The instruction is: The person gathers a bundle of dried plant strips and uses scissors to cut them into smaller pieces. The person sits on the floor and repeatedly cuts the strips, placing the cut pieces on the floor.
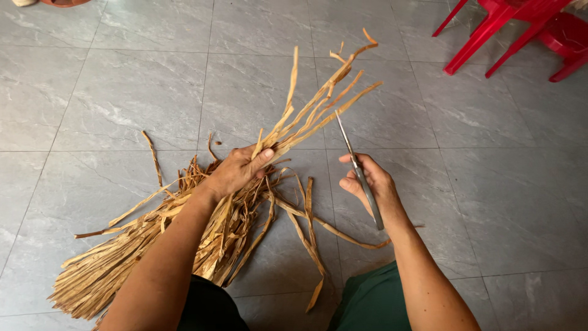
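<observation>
Dried strips (318, 104) fan up-right from your clenched left hand (236, 171); your right hand (370, 184) grips scissors (358, 175), blade touching them.

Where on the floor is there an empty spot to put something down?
Bare grey tiles lie beyond the left hand, up to the top edge. More bare tiles lie beside the right hand holding the scissors, short of the red chair legs. It is crowded by the dried strips heaped at lower left.
</observation>
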